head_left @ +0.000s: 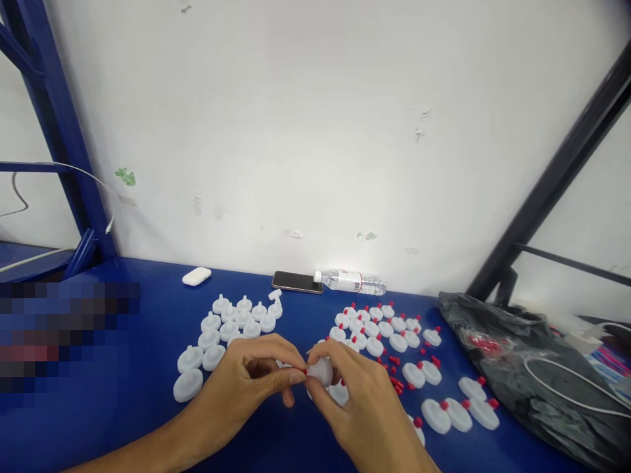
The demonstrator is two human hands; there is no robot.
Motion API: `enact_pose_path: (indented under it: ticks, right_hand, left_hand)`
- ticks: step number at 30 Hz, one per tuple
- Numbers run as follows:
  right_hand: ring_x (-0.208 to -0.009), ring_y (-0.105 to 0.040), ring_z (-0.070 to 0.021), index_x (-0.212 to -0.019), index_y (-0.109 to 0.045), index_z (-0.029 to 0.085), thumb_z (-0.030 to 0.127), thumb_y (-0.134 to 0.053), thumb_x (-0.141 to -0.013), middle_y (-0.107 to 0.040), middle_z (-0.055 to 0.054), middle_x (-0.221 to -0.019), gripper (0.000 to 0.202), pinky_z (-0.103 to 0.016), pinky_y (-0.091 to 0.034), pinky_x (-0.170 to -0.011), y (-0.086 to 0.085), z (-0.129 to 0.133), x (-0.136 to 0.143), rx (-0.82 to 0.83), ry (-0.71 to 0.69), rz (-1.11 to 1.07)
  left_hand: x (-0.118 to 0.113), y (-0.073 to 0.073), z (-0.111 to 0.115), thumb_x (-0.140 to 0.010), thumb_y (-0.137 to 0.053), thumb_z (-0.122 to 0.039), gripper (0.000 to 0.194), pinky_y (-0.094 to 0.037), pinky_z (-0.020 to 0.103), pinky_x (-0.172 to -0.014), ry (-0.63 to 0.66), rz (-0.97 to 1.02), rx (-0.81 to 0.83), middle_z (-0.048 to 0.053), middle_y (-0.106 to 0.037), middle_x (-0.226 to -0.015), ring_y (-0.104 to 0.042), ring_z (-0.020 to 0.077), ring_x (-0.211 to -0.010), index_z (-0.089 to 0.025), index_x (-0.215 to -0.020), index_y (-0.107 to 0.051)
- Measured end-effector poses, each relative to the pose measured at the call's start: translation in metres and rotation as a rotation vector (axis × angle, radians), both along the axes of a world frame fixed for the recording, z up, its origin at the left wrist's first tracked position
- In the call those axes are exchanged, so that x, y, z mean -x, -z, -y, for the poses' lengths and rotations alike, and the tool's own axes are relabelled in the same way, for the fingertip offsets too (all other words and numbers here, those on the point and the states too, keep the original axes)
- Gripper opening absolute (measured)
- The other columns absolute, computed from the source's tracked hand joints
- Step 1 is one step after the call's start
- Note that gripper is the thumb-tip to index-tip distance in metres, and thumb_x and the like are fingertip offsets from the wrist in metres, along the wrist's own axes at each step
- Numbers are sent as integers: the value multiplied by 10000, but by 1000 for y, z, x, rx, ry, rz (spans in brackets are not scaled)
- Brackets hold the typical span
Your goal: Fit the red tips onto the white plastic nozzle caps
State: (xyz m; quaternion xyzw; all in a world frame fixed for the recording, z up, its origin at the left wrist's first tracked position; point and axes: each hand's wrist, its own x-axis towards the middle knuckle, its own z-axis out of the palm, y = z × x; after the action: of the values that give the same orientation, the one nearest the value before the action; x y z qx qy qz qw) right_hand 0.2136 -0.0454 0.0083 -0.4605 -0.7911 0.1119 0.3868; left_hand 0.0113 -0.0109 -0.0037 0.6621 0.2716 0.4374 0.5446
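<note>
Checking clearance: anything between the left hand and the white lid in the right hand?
Only a small red cap, pinched by the left hand beside the white lid that the right hand holds. Nothing else visible intervenes; whether the cap is seated is hidden.

Left hand (242, 384), right hand (363, 394) close together, pinching.

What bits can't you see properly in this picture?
All in the head view:
Red cap at the left hand: mostly hidden by fingers.
White discs behind the right hand: partly covered by it.
Bottle label: print too small to read.
Black plastic bag: cut off by the right edge.
</note>
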Motion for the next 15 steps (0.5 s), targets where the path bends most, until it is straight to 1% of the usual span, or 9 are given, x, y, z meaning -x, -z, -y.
enact_pose_path:
  ticks: [4,7,8,9,10,11,12,13,15]
  right_hand:
    - [-750,-737,-175,-1052,-642,285,149,-558,-949,-763,20,-912,191,-244,-510,-605,2,-1,0,-65,-6,16]
    - [-850,-771,-196,-1158,-650,311,128,-576,-951,-795,20,-1017,285,-276,-571,-711,1,0,-1,-158,-12,29]
    - [-886,-775,-201,-1192,-648,317,123,-595,-950,-800,19,-1051,315,-289,-585,-761,0,1,-2,-197,-21,27]
    - [-917,-774,-201,-1216,-646,321,122,-614,-949,-802,17,-1077,335,-298,-591,-806,-2,2,-2,-232,-35,17]
    - [-936,-770,-198,-1222,-648,321,123,-632,-951,-802,15,-1084,336,-302,-593,-838,-4,3,-3,-263,-57,-1]
    - [-945,-764,-193,-1215,-652,317,123,-646,-953,-802,14,-1080,326,-300,-593,-857,-7,3,-3,-282,-84,-19]
    - [-948,-758,-187,-1198,-658,310,120,-656,-954,-802,11,-1072,309,-297,-593,-868,-9,4,-3,-291,-114,-33]
    - [-953,-751,-184,-1179,-664,302,113,-662,-955,-802,7,-1070,294,-294,-592,-871,-11,5,-3,-293,-148,-38]
    - [-971,-738,-186,-1146,-675,284,91,-664,-954,-803,-7,-1094,273,-297,-591,-871,-15,5,-2,-294,-207,-23]
  left_hand:
    - [0,0,-1,-889,-808,-363,167,-532,246,-627,-18,-57,28,30,-733,-971,-687,117,-645,-197,-907,-805]
    - [1,-1,0,-829,-856,-388,270,-443,213,-549,-86,-144,60,-6,-720,-818,-657,121,-630,-201,-984,-738]
    - [2,-1,1,-803,-875,-389,333,-409,202,-524,-100,-155,63,-7,-723,-836,-658,124,-641,-211,-1033,-714]
    - [3,-2,1,-779,-890,-388,408,-386,194,-509,-103,-150,62,7,-736,-916,-672,130,-672,-224,-1096,-694]
    - [4,-3,2,-758,-904,-387,492,-386,189,-510,-91,-132,58,33,-738,-1049,-696,144,-731,-242,-1169,-676]
    - [4,-3,2,-744,-911,-383,571,-414,190,-534,-63,-110,57,61,-714,-1193,-719,170,-824,-263,-1243,-661]
    - [5,-4,3,-747,-910,-383,630,-455,197,-574,-15,-97,71,82,-685,-1287,-724,201,-925,-280,-1310,-646]
    - [6,-5,3,-760,-900,-390,667,-485,206,-602,43,-89,97,95,-682,-1308,-715,227,-993,-285,-1362,-634]
    - [7,-6,4,-793,-872,-416,675,-517,214,-600,156,-71,165,108,-722,-1231,-699,240,-995,-263,-1406,-634]
